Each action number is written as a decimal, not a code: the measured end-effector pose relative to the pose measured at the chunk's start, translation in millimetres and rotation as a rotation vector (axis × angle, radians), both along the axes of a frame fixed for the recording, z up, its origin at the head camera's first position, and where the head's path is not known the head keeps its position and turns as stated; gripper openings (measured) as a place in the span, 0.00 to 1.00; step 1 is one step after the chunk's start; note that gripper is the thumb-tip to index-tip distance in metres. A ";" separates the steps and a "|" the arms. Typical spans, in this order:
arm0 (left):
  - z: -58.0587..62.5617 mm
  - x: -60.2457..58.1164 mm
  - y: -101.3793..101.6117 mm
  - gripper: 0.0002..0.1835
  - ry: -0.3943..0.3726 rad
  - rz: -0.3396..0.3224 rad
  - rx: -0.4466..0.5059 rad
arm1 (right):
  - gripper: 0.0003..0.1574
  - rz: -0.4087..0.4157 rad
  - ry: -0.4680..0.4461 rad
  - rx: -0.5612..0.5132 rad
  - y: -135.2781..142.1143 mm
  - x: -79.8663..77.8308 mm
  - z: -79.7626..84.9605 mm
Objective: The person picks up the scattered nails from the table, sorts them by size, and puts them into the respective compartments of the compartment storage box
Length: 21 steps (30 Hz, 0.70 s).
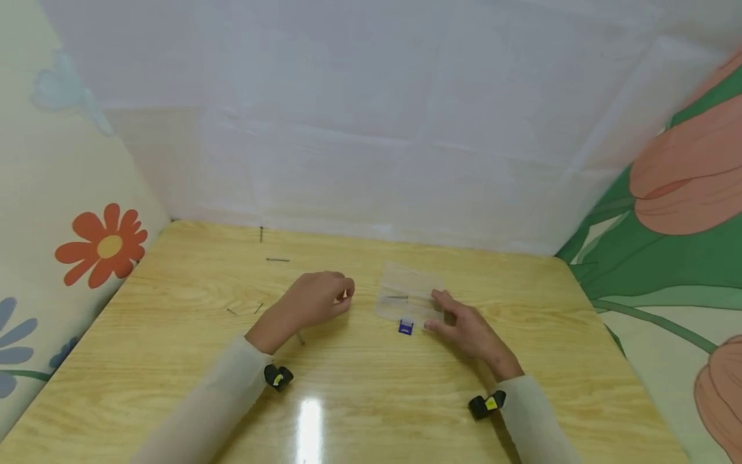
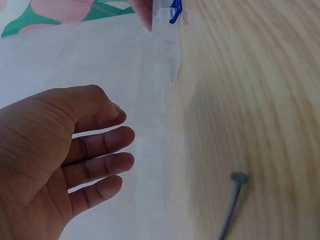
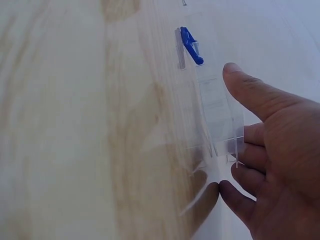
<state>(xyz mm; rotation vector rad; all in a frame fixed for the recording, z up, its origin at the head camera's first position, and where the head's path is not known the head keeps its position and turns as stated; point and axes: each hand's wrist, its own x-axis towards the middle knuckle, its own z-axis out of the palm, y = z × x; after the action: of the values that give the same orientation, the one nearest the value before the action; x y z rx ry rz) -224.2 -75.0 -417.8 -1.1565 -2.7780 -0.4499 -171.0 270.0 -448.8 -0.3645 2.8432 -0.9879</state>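
Note:
A clear plastic box (image 1: 390, 277) with a blue latch (image 1: 406, 327) at its near side sits on the table right of centre. One nail (image 1: 398, 297) shows within its outline. My right hand (image 1: 471, 330) is at its right end, thumb extended by the near corner and the other fingertips at the box's edge. Left of the box, my left hand (image 1: 315, 299) hovers above the table with loosely curled fingers; nothing shows between them. Below that hand lies a nail (image 2: 234, 200), mostly hidden by the wrist in the head view.
Several more nails lie on the wooden table (image 1: 371, 399): one nail (image 1: 261, 234) at the back edge, another nail (image 1: 277, 260) in front of it, and two small nails (image 1: 258, 308) left of my left wrist. A white sheet (image 1: 348, 129) hangs behind, with flowered cloth (image 1: 666, 277) at both sides.

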 end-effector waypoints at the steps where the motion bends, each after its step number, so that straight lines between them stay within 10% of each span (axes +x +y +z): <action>1: 0.9 1.8 -3.8 0.02 0.004 0.010 -0.006 | 0.49 -0.002 0.000 0.005 -0.1 0.2 0.1; 21: -0.2 35.7 -90.0 0.03 -0.058 0.159 -0.003 | 0.50 0.017 0.019 0.010 -1.7 -0.2 0.0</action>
<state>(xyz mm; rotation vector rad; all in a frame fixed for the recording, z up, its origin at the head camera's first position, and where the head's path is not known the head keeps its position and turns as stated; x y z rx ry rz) -188.5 -165.0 -418.0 -0.9281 -2.8917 -0.4703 -171.3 268.3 -448.8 -0.3980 2.8559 -0.9717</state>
